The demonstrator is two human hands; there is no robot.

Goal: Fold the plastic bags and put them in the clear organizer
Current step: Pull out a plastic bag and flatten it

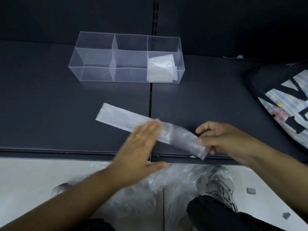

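A clear plastic bag (120, 117), folded into a long narrow strip, lies slanted on the dark shelf (50, 105). My left hand (141, 145) lies flat with straight fingers across the strip's middle. My right hand (221, 139) pinches the strip's near right end, lifted slightly by the shelf's front edge. The clear organizer (106, 52) stands farther back, split into several compartments. Folded bags (161, 69) fill its front right compartment; the other compartments look empty.
A black bag with a striped printed panel (283, 100) lies at the shelf's right side. Below the shelf edge, loose clear plastic (150, 194) is piled on the pale floor by my grey shoe (218, 185). A slotted upright (155, 15) runs up the back wall.
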